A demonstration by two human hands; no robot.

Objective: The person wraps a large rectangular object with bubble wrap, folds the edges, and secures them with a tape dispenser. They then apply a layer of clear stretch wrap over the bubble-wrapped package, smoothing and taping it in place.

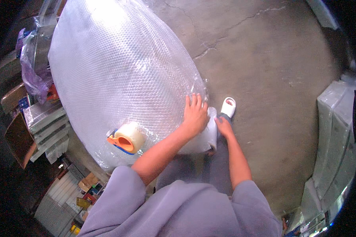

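A large object wrapped in clear bubble wrap (122, 67) fills the left and middle of the view. My left hand (196, 115) lies on its near right part, palm down with the fingers spread. Beside the wrap's right edge is my right hand (224, 126), its thumb by a rolled or folded flap of clear film (212, 126). The other fingers of that hand are partly hidden, and I cannot make out a grip. A tape dispenser (124, 139), orange and blue with a wide roll of clear tape, rests on the wrap left of my left forearm.
Wrapped flat panels and a purple plastic sheet (33, 75) are stacked at the left. Several boxes (89, 181) stand at the lower left. Tall wrapped packages (332, 114) line the right side. Cracked concrete floor (273, 79) lies between; my foot in a white slipper (228, 106) stands there.
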